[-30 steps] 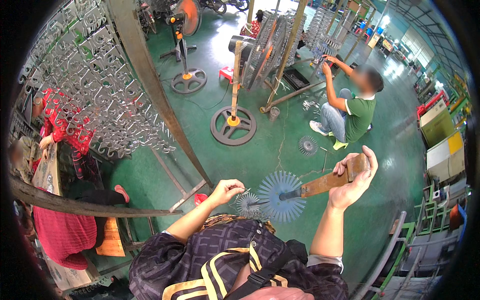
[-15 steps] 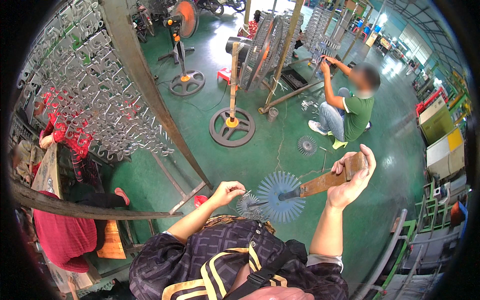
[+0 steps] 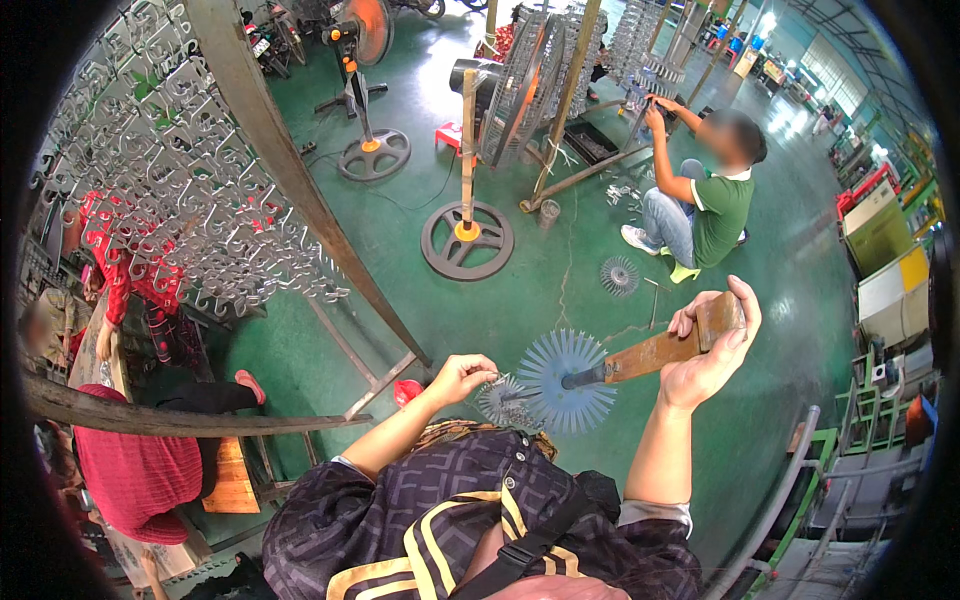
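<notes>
Head view, looking down over a green floor. The right hand is wrapped around the outer end of a wooden handle, fingers curled over its top edge and thumb beneath. From the handle's near end a dark stem runs into a blue spiked disc, which hangs in the air to the left of that hand. The left hand is closed, fingertips pinched on a thin wire part; just to its right, partly behind the blue disc, sits a smaller grey spiked disc, and whether the wire touches it cannot be told. The handle looks stiff and is the safe place to grip; the thin radial spikes are probably light, springy and prickly, so best not grasped. Beyond the right hand, a seated person works at a rack.
</notes>
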